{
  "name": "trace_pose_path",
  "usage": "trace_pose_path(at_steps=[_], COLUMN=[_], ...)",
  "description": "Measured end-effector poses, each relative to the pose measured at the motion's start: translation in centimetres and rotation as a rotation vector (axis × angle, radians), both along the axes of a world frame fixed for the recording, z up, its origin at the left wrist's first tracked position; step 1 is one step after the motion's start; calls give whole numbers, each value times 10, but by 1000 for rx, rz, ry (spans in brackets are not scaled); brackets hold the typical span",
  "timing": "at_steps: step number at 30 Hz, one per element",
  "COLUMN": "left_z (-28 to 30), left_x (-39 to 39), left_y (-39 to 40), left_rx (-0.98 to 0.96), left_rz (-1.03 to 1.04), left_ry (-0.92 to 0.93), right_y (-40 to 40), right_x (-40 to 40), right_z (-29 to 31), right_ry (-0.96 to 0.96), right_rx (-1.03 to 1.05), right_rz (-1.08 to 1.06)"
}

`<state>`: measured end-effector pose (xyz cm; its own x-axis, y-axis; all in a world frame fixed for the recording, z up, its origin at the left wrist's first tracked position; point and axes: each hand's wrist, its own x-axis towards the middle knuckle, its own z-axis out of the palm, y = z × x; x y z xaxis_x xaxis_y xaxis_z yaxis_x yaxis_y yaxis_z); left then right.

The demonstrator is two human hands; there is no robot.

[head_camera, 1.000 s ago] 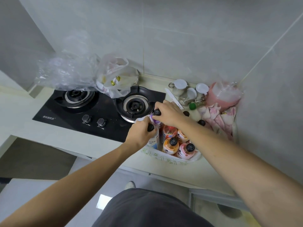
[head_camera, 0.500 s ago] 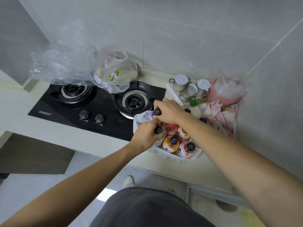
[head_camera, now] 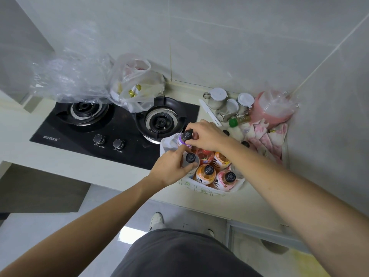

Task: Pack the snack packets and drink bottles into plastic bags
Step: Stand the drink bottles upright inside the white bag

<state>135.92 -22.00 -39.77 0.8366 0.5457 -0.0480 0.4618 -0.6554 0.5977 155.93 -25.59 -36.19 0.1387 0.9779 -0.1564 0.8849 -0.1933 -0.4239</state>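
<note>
1. A purple-labelled bottle [head_camera: 184, 139] is gripped near its black cap by the right hand [head_camera: 207, 134], fingers curled round the neck, at the far edge of a white plastic bag [head_camera: 211, 191].
2. A second bottle [head_camera: 190, 158], also black-capped, is held by the left hand [head_camera: 171, 166], its fingers wrapped round the shoulder.
3. The bag is seen standing open on the counter [head_camera: 40, 144], near its front edge and just right of the black gas hob [head_camera: 111, 126].
4. An orange bottle [head_camera: 206, 173] and a pink bottle [head_camera: 225, 179] are shown upright inside the bag, touching one another.
5. A filled plastic bag [head_camera: 137, 86] is propped at the hob's back edge, beside a crumpled clear bag [head_camera: 69, 80].
6. White-lidded jars [head_camera: 217, 97] are grouped in the counter's far right corner.
</note>
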Motion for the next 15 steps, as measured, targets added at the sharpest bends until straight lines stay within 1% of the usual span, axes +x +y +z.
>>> trace_pose_path(at_steps=[2,6,8,10,13,15], left_z=[4,2,-6,-14,-27,-37], left_x=[-5,-11,-11,-6,6,14], left_y=[3,19,31,42,55,61], left_rx=[-23,-191,-233,-260,-272,-322], left_rz=[26,200,262,303,332,335], left_ry=[-52,-140,-126,-95,-35,10], right_y=[-1,-5,-10,-18,-35,-51], right_x=[1,8,15,26,45,57], right_z=[1,6,10,12,14,19], right_ry=[16,100,132,124,97,114], right_rx=[1,45,59,67,125,146], right_rz=[-4,-72,-117,-171,-265,-337])
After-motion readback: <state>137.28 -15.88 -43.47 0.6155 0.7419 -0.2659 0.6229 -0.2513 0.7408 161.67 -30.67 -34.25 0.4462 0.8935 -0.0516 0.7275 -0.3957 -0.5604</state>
